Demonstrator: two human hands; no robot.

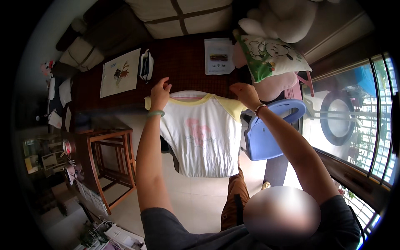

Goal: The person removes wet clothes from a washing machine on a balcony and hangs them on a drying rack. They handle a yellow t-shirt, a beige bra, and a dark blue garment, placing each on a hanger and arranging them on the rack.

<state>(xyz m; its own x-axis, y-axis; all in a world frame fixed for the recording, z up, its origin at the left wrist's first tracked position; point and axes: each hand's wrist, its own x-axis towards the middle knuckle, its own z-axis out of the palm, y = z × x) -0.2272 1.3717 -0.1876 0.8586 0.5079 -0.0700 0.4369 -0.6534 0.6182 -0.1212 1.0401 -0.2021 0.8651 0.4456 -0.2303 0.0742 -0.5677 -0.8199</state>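
Note:
A small white t-shirt with yellow shoulders and a faint pink print hangs from the edge of a dark red table. My left hand, with a green bangle on the wrist, pinches the shirt's left shoulder. At the shirt's right shoulder my right hand, a bracelet on its wrist, grips the cloth. Both arms are stretched forward, holding the shirt spread flat between them. The lower hem hangs free above the pale floor.
On the table lie a picture sheet, a pencil case and a white paper. A blue plastic chair stands right of the shirt, a wooden stool left. Cushions and plush toys sit behind; a window is at right.

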